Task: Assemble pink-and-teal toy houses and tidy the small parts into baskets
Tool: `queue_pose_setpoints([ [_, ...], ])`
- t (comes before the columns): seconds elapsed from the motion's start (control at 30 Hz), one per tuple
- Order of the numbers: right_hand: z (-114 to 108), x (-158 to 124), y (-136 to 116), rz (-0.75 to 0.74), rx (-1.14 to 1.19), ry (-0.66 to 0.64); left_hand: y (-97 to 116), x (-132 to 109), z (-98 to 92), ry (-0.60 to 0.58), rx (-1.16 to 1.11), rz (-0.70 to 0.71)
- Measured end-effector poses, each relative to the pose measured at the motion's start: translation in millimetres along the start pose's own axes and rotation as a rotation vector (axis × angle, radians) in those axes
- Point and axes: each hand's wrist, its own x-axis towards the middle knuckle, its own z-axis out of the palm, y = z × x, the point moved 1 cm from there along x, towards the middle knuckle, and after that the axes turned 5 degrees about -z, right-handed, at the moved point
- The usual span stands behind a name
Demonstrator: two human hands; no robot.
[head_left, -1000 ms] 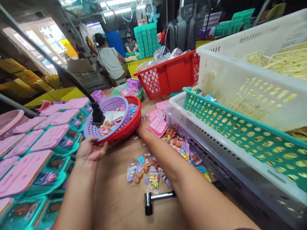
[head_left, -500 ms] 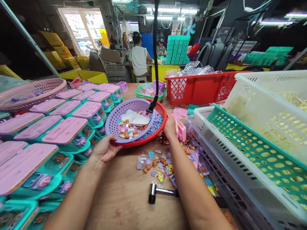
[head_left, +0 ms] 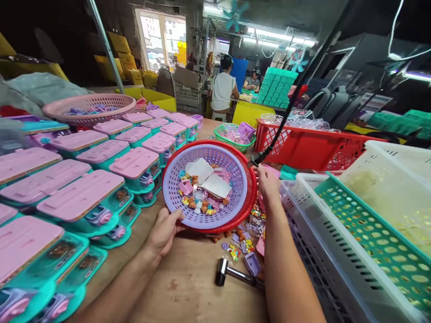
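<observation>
L hand grips purple basket by near rim; it's nested in red basket, btwn both hands; R hand is at red rim, can't tell if closed; prob. light, stiff plastic, best held both rims tog.; loose toy bits may slide; L fingertips hidden, white paper covers some bits.

I saw daylight blow out the window at eleven o'clock and tube lights glare at one, while ten o'clock lay nearly black; the tabletop looked moderately bright under soft shadows, and wide-angle distortion stretched the teal basket at four, where detail looked slightly smeared
</observation>
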Motion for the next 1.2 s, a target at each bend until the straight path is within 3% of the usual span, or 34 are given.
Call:
queue_pose_setpoints([
  [0.07, -7.7, -8.5, -21.3, -0.184, -0.241, 0.138, -3.3, -4.4, -0.8, -0.006, 0.017, 0.01],
  [0.13, -10.9, -18.6, -39.7, -0.323, -0.343, 0.177, -4.8, -6.9, -0.4, -0.027, 0.037, 0.018],
  [0.23, -6.2, -30.8, -58.6, -0.436, -0.311, 0.015, -5.1, -8.1, 0.9, -0.046, 0.057, 0.03],
  [0.37, 11.9, -47.1, -75.0, -0.611, -0.39, -0.094, -6.3, -9.4, 3.0, -0.048, 0.073, 0.103],
  [0.53, 39.2, -67.9, -83.5, -0.914, -0.556, -0.573, -6.8, -12.2, 6.7, -0.105, 0.151, 0.185],
  [0.63, 37.5, -63.0, -77.2, -0.849, -0.642, -0.633, -4.2, -12.6, 8.8, -0.124, 0.133, 0.208],
  [0.83, 18.7, -49.9, -60.9, -0.678, -0.613, -0.442, 0.7, -11.9, 11.0, -0.134, 0.129, 0.212],
  [1.07, 22.7, -52.0, -58.8, -0.614, -0.536, -0.219, -5.5, -8.1, 6.1, -0.13, 0.247, 0.275],
  [1.13, 28.3, -51.2, -64.3, -0.679, -0.545, -0.254, -7.7, -7.0, 4.7, -0.137, 0.258, 0.287],
  [1.2, 34.7, -53.4, -70.0, -0.734, -0.587, -0.403, -8.7, -6.7, 3.6, -0.136, 0.264, 0.291],
])
